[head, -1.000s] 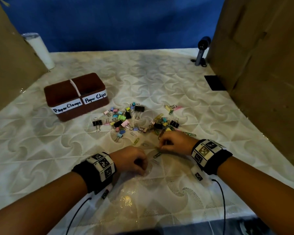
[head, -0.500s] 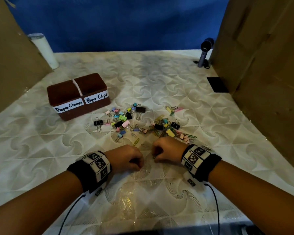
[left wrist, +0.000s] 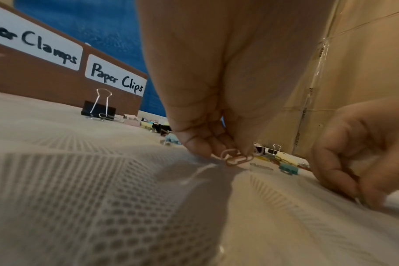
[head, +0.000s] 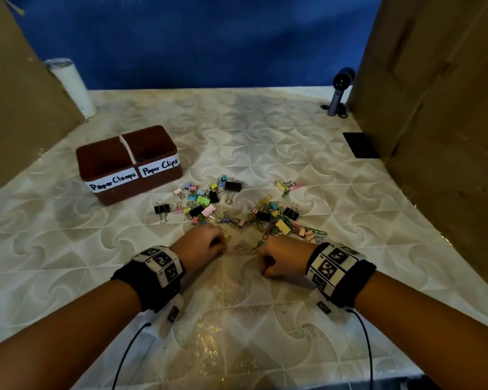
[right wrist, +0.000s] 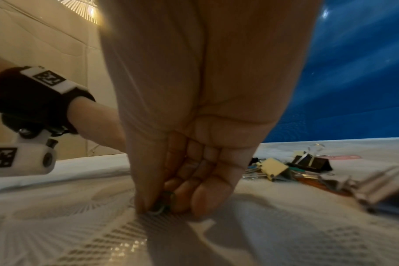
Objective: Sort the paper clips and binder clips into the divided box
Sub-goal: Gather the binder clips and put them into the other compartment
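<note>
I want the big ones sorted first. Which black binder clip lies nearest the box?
The black binder clip at the pile's left edge, apart from the rest and just in front of the box. The other black ones lie farther right, in the pile.

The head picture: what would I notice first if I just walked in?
Probably the colourful heap of clips in the middle of the white quilted surface. Just left of it stands the brown divided box, labelled "Paper Clamps" and "Paper Clips". Nearest you, the left hand and right hand each pinch a paper clip.
</note>
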`<action>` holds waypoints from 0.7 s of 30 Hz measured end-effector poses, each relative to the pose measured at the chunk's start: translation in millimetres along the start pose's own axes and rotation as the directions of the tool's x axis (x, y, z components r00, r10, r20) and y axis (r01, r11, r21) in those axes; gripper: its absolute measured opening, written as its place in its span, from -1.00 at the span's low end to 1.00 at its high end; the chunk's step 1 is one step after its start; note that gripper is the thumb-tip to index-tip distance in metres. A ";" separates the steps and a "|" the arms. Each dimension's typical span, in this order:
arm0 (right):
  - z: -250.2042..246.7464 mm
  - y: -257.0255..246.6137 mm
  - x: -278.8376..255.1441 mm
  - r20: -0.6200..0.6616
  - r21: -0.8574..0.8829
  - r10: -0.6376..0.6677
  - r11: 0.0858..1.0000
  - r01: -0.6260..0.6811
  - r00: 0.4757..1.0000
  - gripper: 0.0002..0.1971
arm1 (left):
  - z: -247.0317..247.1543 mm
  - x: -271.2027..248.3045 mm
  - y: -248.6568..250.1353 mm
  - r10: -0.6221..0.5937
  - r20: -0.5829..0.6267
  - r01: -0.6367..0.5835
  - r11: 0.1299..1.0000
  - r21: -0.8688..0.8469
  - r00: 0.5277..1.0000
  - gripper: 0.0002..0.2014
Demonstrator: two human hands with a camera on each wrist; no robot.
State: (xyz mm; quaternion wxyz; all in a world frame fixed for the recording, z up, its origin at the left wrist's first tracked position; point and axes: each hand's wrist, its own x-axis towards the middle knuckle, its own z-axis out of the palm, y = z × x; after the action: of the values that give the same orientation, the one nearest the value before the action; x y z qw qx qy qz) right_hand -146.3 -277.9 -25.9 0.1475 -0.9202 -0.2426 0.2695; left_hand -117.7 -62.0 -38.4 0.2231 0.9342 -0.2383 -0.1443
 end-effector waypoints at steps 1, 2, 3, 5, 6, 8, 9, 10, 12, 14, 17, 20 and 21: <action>-1.9 3.3 -1.8 0.002 0.015 -0.004 1.000 0.004 1.000 -0.85 | 0.0 4.2 -1.7 -0.024 -0.026 0.024 1.000 -0.012 0.999 -0.85; -4.5 7.3 -3.4 0.000 0.032 -0.001 0.999 0.001 1.000 -0.85 | 0.2 8.0 -3.8 -0.053 -0.049 0.051 0.998 -0.032 0.997 -0.86; -8.4 11.9 -4.5 -0.023 0.046 0.007 0.999 -0.006 1.000 -0.85 | 0.4 12.0 -5.5 -0.081 -0.071 0.077 0.995 -0.059 0.994 -0.87; -17.0 22.0 -4.5 -0.137 0.074 0.037 0.997 -0.028 0.990 -0.87 | 2.0 16.9 -6.8 -0.135 -0.102 0.120 0.984 -0.133 0.986 -0.90; -21.4 26.9 -2.7 -0.207 0.090 0.060 0.995 -0.042 0.977 -0.89 | 2.9 18.9 -6.4 -0.151 -0.112 0.131 0.977 -0.169 0.982 -0.89; -27.4 32.7 4.2 -0.309 0.111 0.095 0.992 -0.063 0.946 -0.90 | 4.5 21.4 -4.9 -0.165 -0.121 0.138 0.969 -0.205 0.979 -0.86; -29.0 33.6 8.4 -0.323 0.105 0.102 0.992 -0.071 0.941 -0.88 | 4.9 22.5 -4.3 -0.162 -0.117 0.138 0.972 -0.190 0.980 -0.85; -29.4 33.9 13.2 -0.316 0.081 0.101 0.994 -0.079 0.943 -0.85 | 5.0 23.7 -4.1 -0.152 -0.107 0.134 0.978 -0.160 0.983 -0.83; -29.2 33.5 22.0 -0.282 0.014 0.105 0.994 -0.105 0.954 -0.79 | 5.6 26.3 -5.2 -0.134 -0.087 0.124 0.986 -0.110 0.987 -0.82; -31.0 34.3 29.0 -0.262 0.001 0.137 0.990 -0.141 0.955 -0.80 | 4.6 27.3 -5.5 -0.124 -0.077 0.116 0.988 -0.106 0.989 -0.82; -34.2 37.2 35.2 -0.237 -0.019 0.151 0.987 -0.160 0.960 -0.81 | 0.6 28.3 -2.6 -0.084 -0.050 0.079 0.993 -0.093 0.995 -0.82; -35.3 41.1 34.8 -0.209 -0.044 0.125 0.990 -0.137 0.970 -0.89 | -2.3 29.0 -0.2 -0.038 0.014 0.038 0.998 -0.058 0.999 -0.84; -36.2 42.4 34.1 -0.195 -0.046 0.124 0.990 -0.135 0.973 -0.90 | -3.0 29.2 -0.6 -0.029 0.022 0.030 0.998 -0.049 0.999 -0.84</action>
State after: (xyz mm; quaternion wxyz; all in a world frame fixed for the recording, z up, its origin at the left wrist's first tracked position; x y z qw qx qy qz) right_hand -85.0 -300.6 -28.1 0.1249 -0.9597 -0.1747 0.1813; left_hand -91.7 -75.4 -40.9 0.2412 0.9301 -0.2234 -0.1635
